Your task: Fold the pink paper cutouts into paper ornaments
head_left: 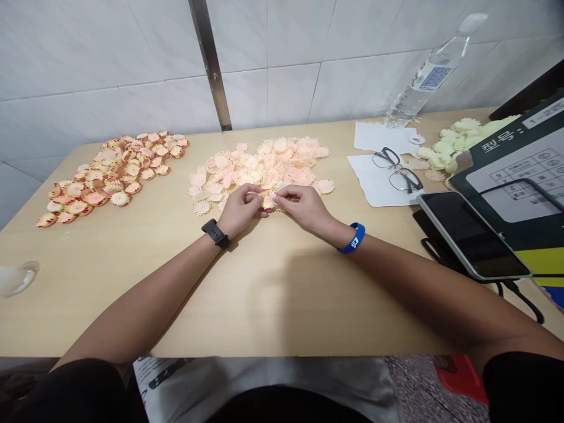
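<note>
Between my fingertips is a small yellowish artificial flower piece [267, 202], partly hidden by the fingers. My left hand [242, 210], with a black watch band [215, 234] at the wrist, pinches its left side. From the right, my right hand [304, 205] pinches its other side; a blue wristband [352, 238] circles that wrist. Just behind both hands lies a loose heap of pale pink flower pieces [273, 158]. Farther left, a pile of yellow flower pieces with red edges [118, 167] spreads over the wooden table [247, 299].
At the back right stand a water bottle [427, 76] and pale green flower pieces [453, 138]. Eyeglasses [399, 170] rest on white paper [372, 191]. A phone [476, 235] leans near a dark green box [520, 153]. A whitish translucent object [17, 278] sits at the left edge.
</note>
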Motion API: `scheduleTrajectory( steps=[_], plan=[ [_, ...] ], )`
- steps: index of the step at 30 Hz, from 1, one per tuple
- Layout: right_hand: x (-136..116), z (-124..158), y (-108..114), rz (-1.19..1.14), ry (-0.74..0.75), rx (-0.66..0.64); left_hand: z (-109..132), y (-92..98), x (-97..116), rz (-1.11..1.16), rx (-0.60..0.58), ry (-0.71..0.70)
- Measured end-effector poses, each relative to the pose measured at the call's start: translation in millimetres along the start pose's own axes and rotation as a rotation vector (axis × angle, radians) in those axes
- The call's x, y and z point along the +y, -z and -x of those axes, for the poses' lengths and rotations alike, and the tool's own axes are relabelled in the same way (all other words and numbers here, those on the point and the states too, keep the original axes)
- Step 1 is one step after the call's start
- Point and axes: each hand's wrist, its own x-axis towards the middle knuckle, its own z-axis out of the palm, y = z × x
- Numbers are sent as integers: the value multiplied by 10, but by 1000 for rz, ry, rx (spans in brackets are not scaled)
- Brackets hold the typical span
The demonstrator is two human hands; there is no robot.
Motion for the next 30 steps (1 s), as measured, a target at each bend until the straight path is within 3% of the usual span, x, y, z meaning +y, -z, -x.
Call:
scheduleTrajectory(
  steps=[5,9,14,19,24,28,30],
  plan=[
    [45,-33,13,-64,-9,26,-2,-3,-41,-8,40,-41],
    [66,-46,17,-45,61,157,-16,-21,-49,137,61,-14],
    [4,31,9,91,198,261,8,-75,3,180,65,18],
    [26,-15,160,305,335,454,4,-77,9,300,137,42],
    [151,-158,289,697,372,260,-6,-42,15,299,70,6],
    [169,-142,271,695,440,231,-24,-7,28,370,164,54],
    [158,-111,240,695,503,97,-34,10,34,408,177,80]
  ],
)
